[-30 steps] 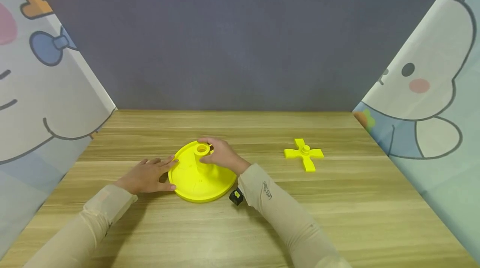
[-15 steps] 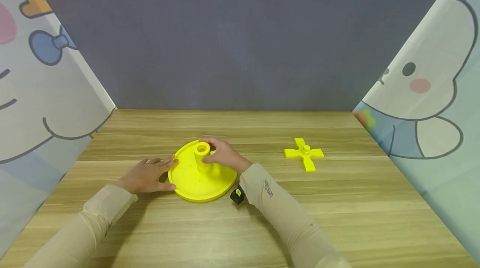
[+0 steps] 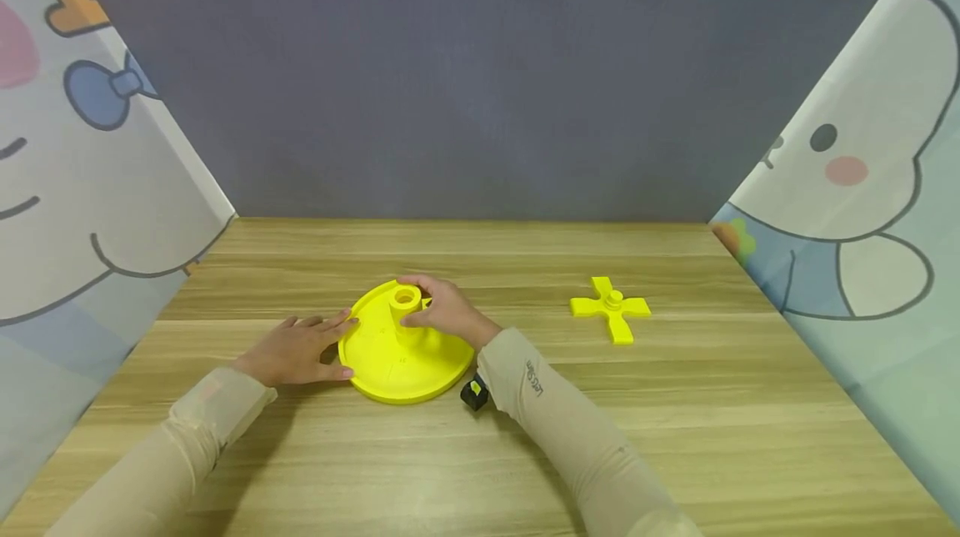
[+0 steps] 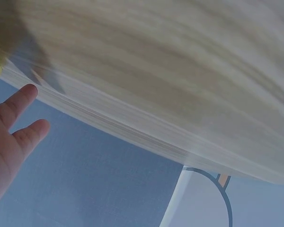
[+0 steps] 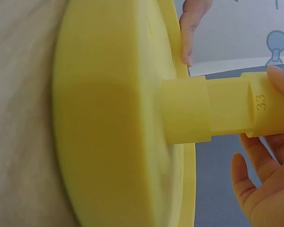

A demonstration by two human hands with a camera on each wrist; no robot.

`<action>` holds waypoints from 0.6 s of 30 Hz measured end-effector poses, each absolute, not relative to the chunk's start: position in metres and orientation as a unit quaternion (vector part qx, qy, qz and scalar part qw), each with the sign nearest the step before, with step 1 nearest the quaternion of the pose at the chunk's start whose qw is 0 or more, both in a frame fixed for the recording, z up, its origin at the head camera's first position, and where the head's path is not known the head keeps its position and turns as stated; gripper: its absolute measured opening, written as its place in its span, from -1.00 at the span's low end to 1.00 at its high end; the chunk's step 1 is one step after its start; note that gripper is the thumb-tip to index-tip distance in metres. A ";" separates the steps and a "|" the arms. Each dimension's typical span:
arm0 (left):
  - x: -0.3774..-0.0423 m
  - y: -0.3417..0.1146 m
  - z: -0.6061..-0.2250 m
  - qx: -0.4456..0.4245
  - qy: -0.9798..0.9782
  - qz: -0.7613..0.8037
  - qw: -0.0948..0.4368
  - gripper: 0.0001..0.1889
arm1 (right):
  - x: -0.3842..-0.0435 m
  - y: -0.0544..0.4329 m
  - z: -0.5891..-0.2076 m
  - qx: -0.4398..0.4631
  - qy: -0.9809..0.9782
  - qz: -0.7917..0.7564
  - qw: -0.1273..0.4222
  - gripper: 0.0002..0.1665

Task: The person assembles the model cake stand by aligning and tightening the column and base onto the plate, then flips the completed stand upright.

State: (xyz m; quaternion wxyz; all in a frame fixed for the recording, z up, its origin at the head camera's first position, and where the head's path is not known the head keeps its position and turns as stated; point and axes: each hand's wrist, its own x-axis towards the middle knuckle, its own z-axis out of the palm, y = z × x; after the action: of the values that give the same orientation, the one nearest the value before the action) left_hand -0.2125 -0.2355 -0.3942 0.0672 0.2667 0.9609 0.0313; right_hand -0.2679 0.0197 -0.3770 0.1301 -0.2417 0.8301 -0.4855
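Observation:
A round yellow base [image 3: 382, 370] with a raised rim lies flat on the table. From its middle rises a yellow hollow post [image 5: 229, 104], upright on the base, with "33" marked near its upper end in the right wrist view. My right hand [image 3: 448, 310] grips the top of the post from the right, thumb on the near side. Spread fingers of my left hand [image 3: 296, 351] touch the left rim of the base. In the left wrist view, only part of the left hand [image 4: 9, 137] shows, and its contact with the base is mostly out of frame.
A yellow cross-shaped piece [image 3: 617, 325] with a short round peg lies apart on the right of the wooden table [image 3: 712, 404]. A black wrist camera [image 3: 475, 393] hangs under the right cuff, close to the base. A grey panel [image 3: 480, 78] stands behind the table.
Both hands keep their places on the base and post. The right thumb shifts only slightly on the post, and the head view moves a little.

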 end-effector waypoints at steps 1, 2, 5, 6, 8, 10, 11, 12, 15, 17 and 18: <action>-0.213 -0.236 -0.395 0.268 0.961 0.031 0.066 -0.06 | -0.268 0.019 -0.377 -0.239 0.831 -0.486 0.128 -0.25; -0.213 -0.236 -0.395 0.269 0.961 0.029 0.064 -0.06 | -0.268 0.018 -0.377 -0.237 0.832 -0.486 0.125 -0.25; -0.213 -0.236 -0.396 0.271 0.960 0.030 0.062 -0.06 | -0.266 0.017 -0.376 -0.230 0.839 -0.480 0.115 -0.27; -0.213 -0.236 -0.397 0.271 0.960 0.030 0.062 -0.06 | -0.265 0.016 -0.376 -0.229 0.843 -0.474 0.111 -0.28; -0.212 -0.236 -0.397 0.271 0.960 0.031 0.062 -0.06 | -0.264 0.015 -0.375 -0.230 0.852 -0.459 0.100 -0.29; -0.212 -0.235 -0.396 0.274 0.959 0.033 0.062 -0.06 | -0.262 0.014 -0.374 -0.229 0.859 -0.449 0.091 -0.30; -0.211 -0.235 -0.396 0.276 0.959 0.034 0.061 -0.06 | -0.262 0.014 -0.373 -0.230 0.862 -0.444 0.087 -0.30; -0.211 -0.234 -0.395 0.278 0.958 0.034 0.060 -0.07 | -0.261 0.014 -0.373 -0.231 0.863 -0.441 0.083 -0.31; -0.210 -0.234 -0.394 0.281 0.958 0.030 0.058 -0.08 | -0.262 0.013 -0.373 -0.232 0.861 -0.445 0.083 -0.31; -0.210 -0.234 -0.393 0.280 0.958 0.025 0.058 -0.08 | -0.263 0.015 -0.373 -0.239 0.857 -0.447 0.093 -0.30; -0.210 -0.234 -0.393 0.278 0.958 0.023 0.060 -0.08 | -0.265 0.017 -0.373 -0.244 0.857 -0.443 0.101 -0.29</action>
State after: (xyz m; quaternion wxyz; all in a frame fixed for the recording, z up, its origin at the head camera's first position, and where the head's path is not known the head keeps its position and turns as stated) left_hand -0.2102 -0.2336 -0.3929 0.0599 0.2783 0.9584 0.0227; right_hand -0.2646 0.0167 -0.3727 0.1006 -0.2442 0.8568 -0.4430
